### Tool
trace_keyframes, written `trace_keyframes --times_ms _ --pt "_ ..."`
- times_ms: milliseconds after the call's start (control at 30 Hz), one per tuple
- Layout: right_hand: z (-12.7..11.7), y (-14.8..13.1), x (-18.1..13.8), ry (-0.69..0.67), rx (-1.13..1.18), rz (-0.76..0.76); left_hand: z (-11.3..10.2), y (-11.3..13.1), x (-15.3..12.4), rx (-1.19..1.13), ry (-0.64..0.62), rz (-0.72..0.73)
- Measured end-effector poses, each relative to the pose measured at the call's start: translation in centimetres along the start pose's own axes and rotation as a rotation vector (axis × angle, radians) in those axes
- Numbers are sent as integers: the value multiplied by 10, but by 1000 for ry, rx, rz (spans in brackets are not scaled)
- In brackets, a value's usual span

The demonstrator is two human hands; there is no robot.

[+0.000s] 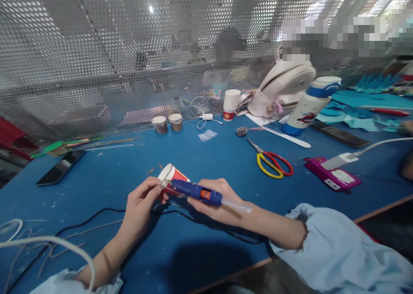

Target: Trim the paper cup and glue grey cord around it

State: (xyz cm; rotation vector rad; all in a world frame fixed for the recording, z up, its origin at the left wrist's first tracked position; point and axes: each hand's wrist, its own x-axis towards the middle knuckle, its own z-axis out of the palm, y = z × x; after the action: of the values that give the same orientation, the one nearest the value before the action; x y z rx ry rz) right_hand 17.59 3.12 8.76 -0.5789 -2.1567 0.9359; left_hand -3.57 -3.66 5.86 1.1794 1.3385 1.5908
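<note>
A red and white paper cup lies tilted on its side, its white end toward my left. My left hand pinches the cup at that end, thumb and fingers closed on it. Wrapped around a blue hot glue gun is my right hand. The gun's nozzle points left at the cup's white end; whether the tip touches it I cannot tell. From the gun's back sticks a clear glue stick. A black cord runs across the table beneath both hands.
Red and yellow scissors, a purple power strip and a water bottle stand or lie to the right. Stacked paper cups are at the back by a perforated metal screen. A phone and loose cords lie left.
</note>
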Motion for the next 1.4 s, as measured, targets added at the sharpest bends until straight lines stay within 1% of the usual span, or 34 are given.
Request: trace_keyframes --times_ms 100,167,233,300,367,467,567,667,767,833,867,933,967,1000,1067,1100,1133,1200,1233,1300,1400 --pt "-13 2 8 61 70 192 -2 1 2 10 33 2" --pt "-19 13 14 115 55 289 -3 2 3 18 71 0" --pt "-23 31 21 145 -16 345 -3 3 4 44 108 4" --pt "-22 50 27 111 -170 396 -2 5 3 96 133 13" --pt "-21 67 32 41 -314 416 0 6 3 154 154 27" --pt "-21 77 37 -33 -377 401 0 8 2 220 175 65" --pt "-31 69 37 -104 -424 381 -1 12 1 268 173 115" --pt "-53 54 33 -220 -549 377 -4 17 1 308 185 168" --pt "-80 38 27 -292 -677 468 -8 21 2 343 208 204" --pt "-92 30 22 -367 -680 477 -8 23 2 351 223 211" --pt "-94 26 20 -425 -627 448 -8 24 1 348 228 210" --pt "-88 18 18 -535 -424 332 -6 25 0 348 227 196" --pt "-80 14 18 -555 -304 253 -4 25 -1 355 218 188" --pt "-68 11 18 -533 -197 173 -2 25 -2 365 207 186" --pt "-38 6 19 -294 -91 36 1 25 -5 393 176 193" --pt "-23 4 19 -172 -80 -18 3 25 -6 408 162 199" --pt "-8 4 20 -92 -94 -77 3 24 -7 421 150 207" --pt "16 4 19 -8 -165 -181 4 22 -9 452 130 219" --pt "24 5 19 18 -212 -211 4 21 -10 472 119 228" --pt "32 6 20 59 -299 -229 4 20 -11 513 91 250" --pt "34 6 21 92 -359 -229 5 20 -14 568 39 306"
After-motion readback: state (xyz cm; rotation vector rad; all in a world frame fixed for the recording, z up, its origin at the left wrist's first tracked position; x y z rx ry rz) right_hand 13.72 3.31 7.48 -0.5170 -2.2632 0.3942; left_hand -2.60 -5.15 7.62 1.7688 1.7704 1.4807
